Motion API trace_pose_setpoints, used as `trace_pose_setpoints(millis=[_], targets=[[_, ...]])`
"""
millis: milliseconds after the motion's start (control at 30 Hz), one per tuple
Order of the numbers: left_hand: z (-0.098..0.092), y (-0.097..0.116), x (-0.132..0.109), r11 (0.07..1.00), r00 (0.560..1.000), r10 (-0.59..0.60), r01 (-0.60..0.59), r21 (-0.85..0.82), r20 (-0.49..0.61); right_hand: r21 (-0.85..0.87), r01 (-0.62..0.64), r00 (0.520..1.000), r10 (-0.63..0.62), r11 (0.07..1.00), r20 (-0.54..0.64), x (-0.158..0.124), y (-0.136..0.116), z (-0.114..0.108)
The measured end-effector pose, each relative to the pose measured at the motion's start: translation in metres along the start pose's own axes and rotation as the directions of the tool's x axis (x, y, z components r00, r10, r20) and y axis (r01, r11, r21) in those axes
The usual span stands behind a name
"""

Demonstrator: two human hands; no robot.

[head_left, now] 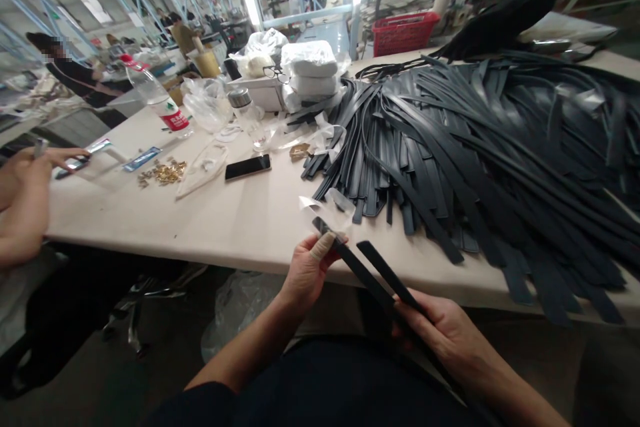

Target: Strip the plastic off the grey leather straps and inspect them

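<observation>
A black strap (363, 271) runs between my two hands in front of the table edge. My left hand (309, 269), with a pale cover on the thumb, pinches it near its far end. Just beyond those fingers is a crumpled piece of clear plastic film (340, 203); whether I hold it too, I cannot tell. My right hand (435, 327) is closed around the strap and also around a second strap end (380, 265) lying alongside it. Farther right, a large heap of black straps (440, 140) spreads over the table and hangs past its front edge.
On the table (240, 227) lie a phone (248, 167), small gold metal pieces (170, 172) and a plastic bag (203, 167). Behind stand a glass bottle (253, 123), a tilted water bottle (160, 100) and a red basket (405, 33). A co-worker's hands (45, 163) are at left.
</observation>
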State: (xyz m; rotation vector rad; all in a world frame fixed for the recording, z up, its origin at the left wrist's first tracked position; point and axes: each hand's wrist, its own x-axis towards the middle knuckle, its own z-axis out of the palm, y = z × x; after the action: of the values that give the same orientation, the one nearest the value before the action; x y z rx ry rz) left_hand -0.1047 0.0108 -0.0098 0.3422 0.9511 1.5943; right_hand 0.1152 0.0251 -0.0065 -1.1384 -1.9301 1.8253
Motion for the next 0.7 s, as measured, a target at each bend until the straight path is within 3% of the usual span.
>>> trace_pose_setpoints(millis=[67, 233, 467, 633, 700], targets=[[-0.003, 0.0, -0.003, 0.999, 1.0, -0.018, 0.018, 0.033, -0.002, -0.048, -0.02, 0.999, 0.017, 0.999, -0.049, 0.001, 0.001, 0.0], [0.004, -0.021, -0.023, 0.978, 0.978, -0.134, 0.105, 0.178, 0.163, -0.079, 0.045, 0.991, -0.054, 0.996, -0.121, 0.02, -0.015, 0.009], [-0.009, -0.004, -0.019, 0.97, 0.994, 0.096, -0.106, 0.217, 0.057, -0.08, 0.05, 0.998, -0.047, 0.995, 0.044, 0.018, -0.008, 0.011], [-0.008, -0.013, -0.031, 0.945, 0.977, -0.14, 0.083, 0.316, 0.16, -0.076, 0.087, 0.995, -0.091, 0.993, -0.049, 0.026, -0.01, 0.013], [-0.005, -0.017, -0.034, 0.944, 0.965, -0.17, 0.1, 0.316, 0.2, -0.044, 0.099, 0.993, -0.102, 0.994, -0.061, 0.033, -0.014, 0.014]])
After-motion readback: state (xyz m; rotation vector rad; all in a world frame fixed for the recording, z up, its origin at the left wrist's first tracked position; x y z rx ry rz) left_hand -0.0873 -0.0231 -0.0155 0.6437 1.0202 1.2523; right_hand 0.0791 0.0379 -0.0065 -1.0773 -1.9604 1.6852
